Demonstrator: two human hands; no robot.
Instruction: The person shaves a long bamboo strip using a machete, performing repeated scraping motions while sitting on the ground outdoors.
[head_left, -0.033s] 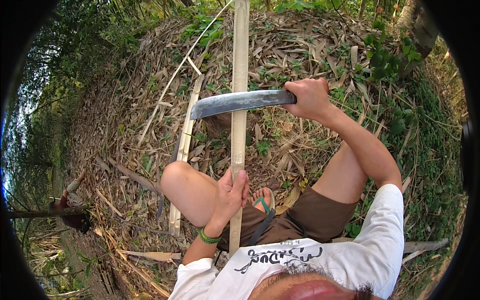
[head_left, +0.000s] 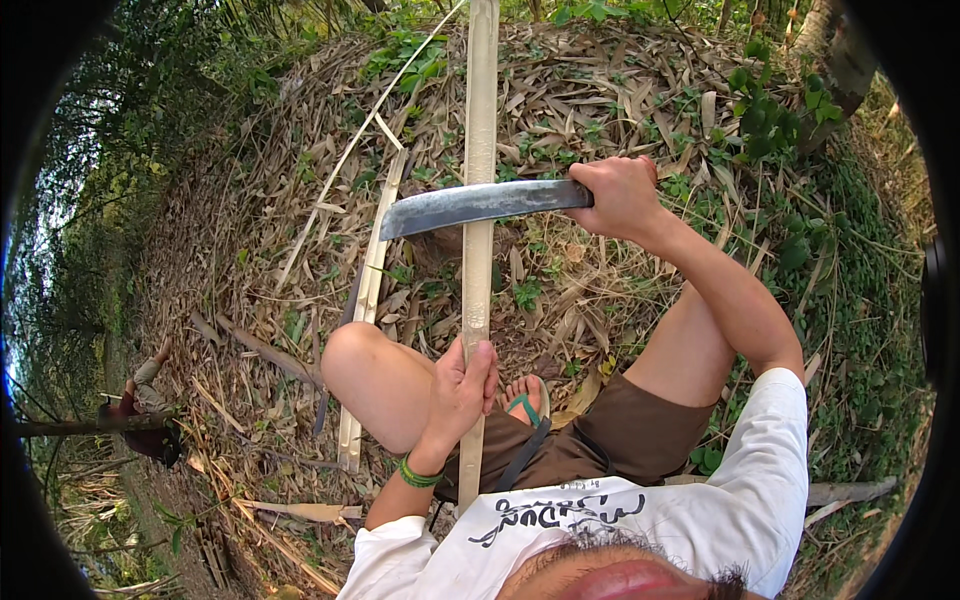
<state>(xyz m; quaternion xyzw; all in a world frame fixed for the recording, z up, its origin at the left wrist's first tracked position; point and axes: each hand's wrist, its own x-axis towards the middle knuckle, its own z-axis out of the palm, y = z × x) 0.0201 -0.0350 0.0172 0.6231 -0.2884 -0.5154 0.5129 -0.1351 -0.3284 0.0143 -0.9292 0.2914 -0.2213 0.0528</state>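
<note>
A long pale bamboo strip (head_left: 480,130) runs from my lap straight away from me over the ground. My left hand (head_left: 462,388) grips it near its lower end, just above my bent knee. My right hand (head_left: 622,195) is closed on the handle of a large dark-bladed knife (head_left: 478,204). The blade lies crosswise over the strip, pointing left, its edge at or just above the strip's surface; I cannot tell if it touches. A green band is on my left wrist.
More split bamboo strips (head_left: 368,300) lie on the ground left of my knee. Dry leaves and litter (head_left: 600,90) cover a mound ahead. Green plants (head_left: 770,120) grow at right. Another person (head_left: 145,400) crouches far left. My foot wears a green sandal (head_left: 525,400).
</note>
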